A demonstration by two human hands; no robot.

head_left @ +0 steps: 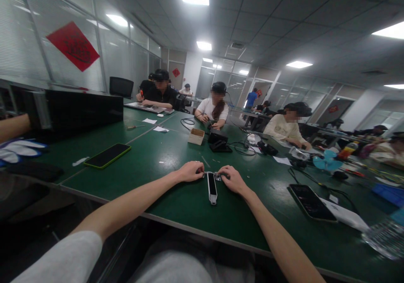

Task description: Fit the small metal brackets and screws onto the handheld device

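Note:
A long narrow device [212, 186] with a white frame and a dark face lies on the green table, its length pointing towards me. At its far left corner, my left hand [192, 171] is closed, the fingertips pressed together; whatever they pinch is too small to make out. My right hand [232, 178] is at the far right corner, thumb and fingers closed on a small shiny piece [217, 176]. Whether that piece is joined to the device cannot be told. Both hands rest low over the table top.
A cardboard box [196, 136] and a black stand [218, 140] are beyond my hands. Left lies a green-edged phone [108, 155]; right, another phone [312, 203], a blue fan [327, 161] and cables. Co-workers sit across the green table [151, 148].

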